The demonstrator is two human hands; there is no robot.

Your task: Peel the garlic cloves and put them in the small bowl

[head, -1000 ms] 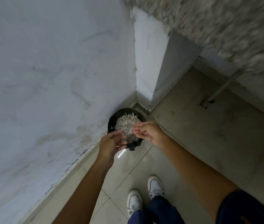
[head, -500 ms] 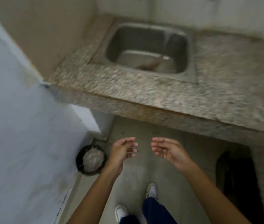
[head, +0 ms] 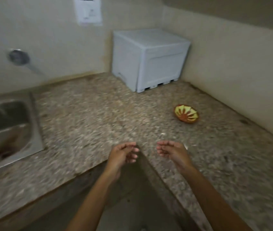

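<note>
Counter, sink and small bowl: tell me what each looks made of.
Counter: speckled stone, likely granite, dull polish.
Sink: brushed metal, probably stainless steel, going by its grey sheen.
Small bowl: orange and yellow petal pattern; plastic or glazed ceramic, too blurred to tell.

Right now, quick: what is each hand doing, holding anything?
Left hand: open, fingers loosely curled, holding nothing.
Right hand: open, palm up, holding nothing.
</note>
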